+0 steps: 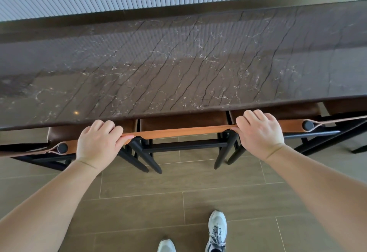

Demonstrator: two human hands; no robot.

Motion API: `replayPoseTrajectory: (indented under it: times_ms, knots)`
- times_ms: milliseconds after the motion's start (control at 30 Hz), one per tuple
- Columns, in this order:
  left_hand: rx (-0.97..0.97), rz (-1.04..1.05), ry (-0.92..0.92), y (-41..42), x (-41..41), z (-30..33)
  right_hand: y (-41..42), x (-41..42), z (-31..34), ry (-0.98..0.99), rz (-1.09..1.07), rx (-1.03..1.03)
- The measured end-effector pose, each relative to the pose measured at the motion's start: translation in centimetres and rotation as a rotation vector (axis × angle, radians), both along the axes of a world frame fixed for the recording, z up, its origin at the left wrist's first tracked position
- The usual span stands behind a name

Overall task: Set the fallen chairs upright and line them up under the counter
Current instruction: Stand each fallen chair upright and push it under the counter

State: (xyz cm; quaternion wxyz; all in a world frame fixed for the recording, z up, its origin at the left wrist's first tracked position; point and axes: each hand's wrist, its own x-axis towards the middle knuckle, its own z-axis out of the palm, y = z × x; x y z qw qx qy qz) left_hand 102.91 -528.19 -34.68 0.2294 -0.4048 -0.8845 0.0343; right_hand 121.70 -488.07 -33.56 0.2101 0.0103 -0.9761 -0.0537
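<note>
Middle chair [182, 121] — upright, brown seat tucked under the near edge of the dark marble counter [178, 63], tan leather back strap [178, 131] spanning its top. Left hand [97, 144] and right hand [260, 132] — fingers curled over, gripping that strap at either end. Neighbouring chairs at left [59, 132] and right [288, 113], likewise upright under the counter. Below: wood-look floor tiles [139, 202], pale sneakers [217, 230].

The single head view looks steeply down, close over the counter [178, 69] edge and floor [198, 202].
</note>
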Motion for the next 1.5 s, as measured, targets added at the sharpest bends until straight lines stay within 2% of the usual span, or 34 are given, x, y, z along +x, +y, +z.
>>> replayPoseTrajectory:
  times_ms: [400,867,1067,1200,1367,1433,1500]
  knots:
    - [-0.027,-0.047,-0.033,1.3,2.0,-1.2,1.1,1.1,-0.7,-0.092,-0.09,-0.037]
    - [-0.019,-0.074,-0.014,1.2,0.8,-0.3,0.4,0.3,-0.8,-0.14,-0.061,-0.032]
    - [-0.077,-0.026,-0.119,1.6,1.1,0.3,0.2,0.3,-0.7,-0.14,-0.112,-0.016]
    - [-0.164,0.072,-0.184,2.1,1.7,0.9,-0.7,0.1,-0.1,-0.252,-0.21,0.012]
    - [-0.295,0.271,-0.269,3.1,3.3,2.8,-1.6,0.2,2.2,-0.562,-0.305,0.079]
    - [-0.391,0.344,-0.341,3.3,4.7,3.4,-2.7,0.3,3.4,-0.688,-0.345,0.084]
    - [-0.398,0.398,-0.462,3.5,6.6,3.5,-4.7,0.8,4.4,-0.719,-0.362,0.089]
